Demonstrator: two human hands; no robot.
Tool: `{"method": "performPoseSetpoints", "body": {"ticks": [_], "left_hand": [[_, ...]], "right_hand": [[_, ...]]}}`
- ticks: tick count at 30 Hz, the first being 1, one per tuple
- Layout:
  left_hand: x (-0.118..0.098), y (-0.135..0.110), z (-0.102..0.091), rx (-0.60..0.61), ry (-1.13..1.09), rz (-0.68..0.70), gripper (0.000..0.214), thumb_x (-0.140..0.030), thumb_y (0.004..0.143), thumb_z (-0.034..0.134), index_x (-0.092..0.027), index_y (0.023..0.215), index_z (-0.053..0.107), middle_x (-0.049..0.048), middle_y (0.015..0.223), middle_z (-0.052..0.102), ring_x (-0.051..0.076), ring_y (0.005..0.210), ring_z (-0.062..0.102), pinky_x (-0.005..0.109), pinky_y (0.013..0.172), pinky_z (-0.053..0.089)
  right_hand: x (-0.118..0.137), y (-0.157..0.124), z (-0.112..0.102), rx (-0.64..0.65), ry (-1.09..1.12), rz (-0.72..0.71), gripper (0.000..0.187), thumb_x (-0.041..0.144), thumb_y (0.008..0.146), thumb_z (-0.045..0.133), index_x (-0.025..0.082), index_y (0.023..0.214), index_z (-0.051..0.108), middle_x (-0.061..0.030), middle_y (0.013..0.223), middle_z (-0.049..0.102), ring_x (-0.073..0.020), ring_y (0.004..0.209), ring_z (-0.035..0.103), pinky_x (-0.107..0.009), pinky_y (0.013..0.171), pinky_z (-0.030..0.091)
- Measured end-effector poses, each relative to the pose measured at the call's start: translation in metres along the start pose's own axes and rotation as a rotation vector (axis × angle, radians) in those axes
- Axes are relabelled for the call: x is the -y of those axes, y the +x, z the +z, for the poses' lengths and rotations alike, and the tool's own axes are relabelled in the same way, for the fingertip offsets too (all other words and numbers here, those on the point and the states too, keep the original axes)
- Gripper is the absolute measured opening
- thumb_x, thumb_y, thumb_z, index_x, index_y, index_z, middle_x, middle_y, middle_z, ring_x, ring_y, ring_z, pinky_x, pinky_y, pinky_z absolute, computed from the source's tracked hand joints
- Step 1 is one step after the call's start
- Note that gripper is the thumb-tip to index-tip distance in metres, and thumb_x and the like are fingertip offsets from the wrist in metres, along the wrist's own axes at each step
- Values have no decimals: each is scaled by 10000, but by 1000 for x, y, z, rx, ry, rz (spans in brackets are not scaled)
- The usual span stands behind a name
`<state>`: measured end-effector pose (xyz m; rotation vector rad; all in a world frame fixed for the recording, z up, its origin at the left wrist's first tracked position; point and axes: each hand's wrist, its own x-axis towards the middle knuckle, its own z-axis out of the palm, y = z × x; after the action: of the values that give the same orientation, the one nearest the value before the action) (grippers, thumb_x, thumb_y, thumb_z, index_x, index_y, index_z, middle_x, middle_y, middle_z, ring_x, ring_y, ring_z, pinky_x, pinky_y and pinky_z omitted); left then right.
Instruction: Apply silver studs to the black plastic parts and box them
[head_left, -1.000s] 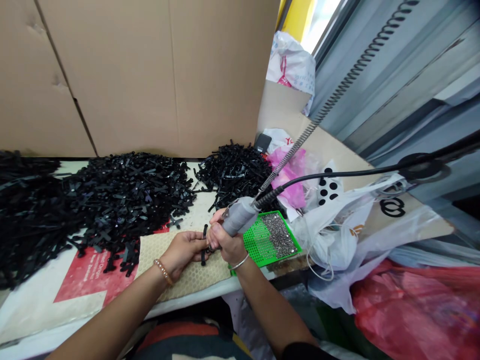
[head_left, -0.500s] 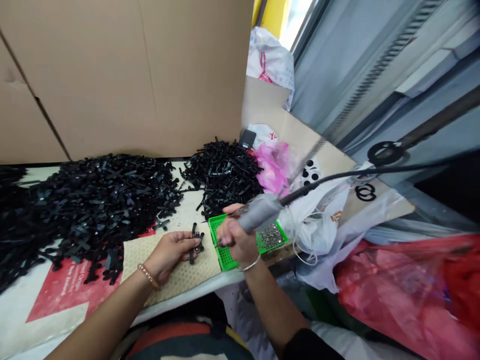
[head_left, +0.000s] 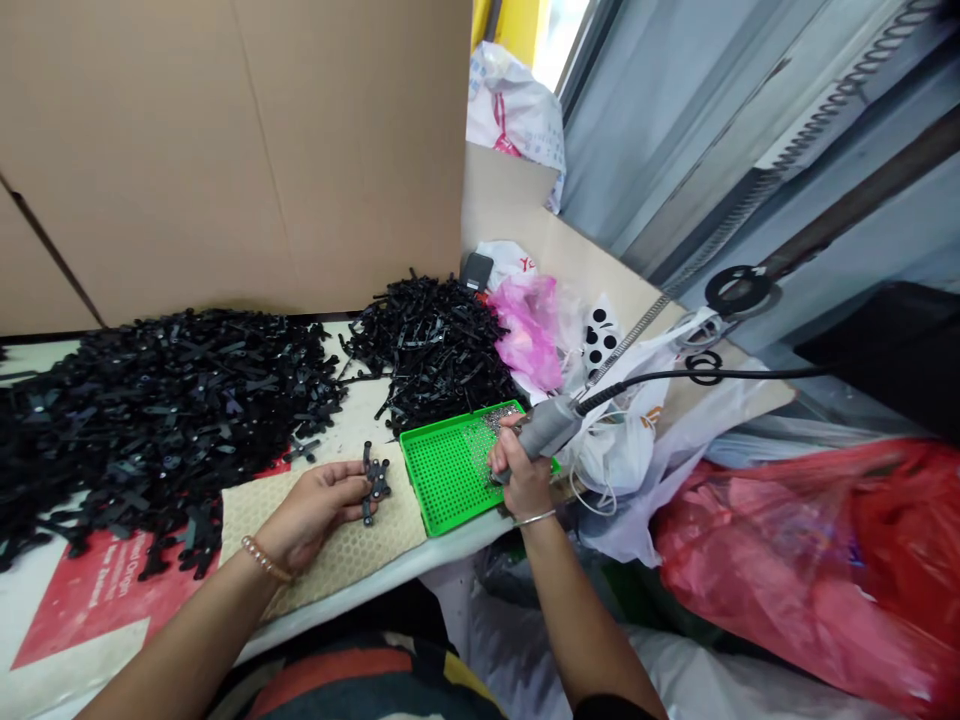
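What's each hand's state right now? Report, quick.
Left hand: closed, holding a black cross-shaped part.
Right hand: closed around the grey corded tool.

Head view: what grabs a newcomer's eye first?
Probably the bright green tray beside the honeycomb mat, small metal pieces toward its right end. Then the big black heap at left, before the cardboard. Then the grey tool in the right hand, over the tray.

A cardboard panel [head_left: 262, 150] stands left of a pink bag [head_left: 529, 330] and a red plastic bag [head_left: 795, 590].
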<state>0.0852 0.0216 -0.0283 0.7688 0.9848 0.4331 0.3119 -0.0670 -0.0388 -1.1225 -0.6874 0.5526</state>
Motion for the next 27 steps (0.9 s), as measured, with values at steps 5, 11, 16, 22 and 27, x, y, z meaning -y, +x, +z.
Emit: {"method": "performPoseSetpoints", "body": {"ticks": [5, 11, 16, 22, 27], "left_hand": [[-1, 0, 0, 13, 2, -3, 100, -45, 652, 697, -98, 735, 714, 86, 735, 728, 125, 589, 645, 208, 607, 558], [0, 1, -2, 17, -2, -2, 108, -49, 644, 704, -97, 739, 719, 82, 727, 723, 122, 571, 639, 207, 597, 552], [0, 1, -1, 3, -16, -5, 124, -32, 644, 697, -93, 750, 716, 87, 734, 724, 120, 578, 635, 211, 602, 549], [1, -1, 0, 8, -13, 14, 115, -56, 649, 704, -93, 757, 712, 83, 744, 721, 119, 598, 634, 215, 624, 540], [4, 3, -3, 36, -9, 9, 124, -91, 630, 727, -99, 753, 712, 74, 740, 717, 119, 596, 623, 221, 624, 531]], "right_hand": [[1, 0, -3, 1, -32, -3, 220, 337, 791, 681, 218, 907, 538, 112, 467, 430, -76, 383, 419, -214, 427, 386], [0, 0, -4, 2, -63, -6, 225, 341, 788, 680, 216, 913, 541, 105, 487, 434, -77, 388, 425, -217, 425, 394], [0, 2, -4, -10, -46, 3, 252, 359, 770, 683, 212, 902, 527, 111, 462, 420, -82, 379, 419, -219, 420, 386], [0, 2, 0, 10, -50, 2, 240, 344, 788, 665, 208, 921, 519, 111, 473, 420, -77, 389, 415, -220, 439, 387], [-1, 1, -9, 1, -102, 8, 243, 361, 794, 667, 214, 921, 522, 105, 481, 430, -88, 396, 418, -234, 443, 396]]}}
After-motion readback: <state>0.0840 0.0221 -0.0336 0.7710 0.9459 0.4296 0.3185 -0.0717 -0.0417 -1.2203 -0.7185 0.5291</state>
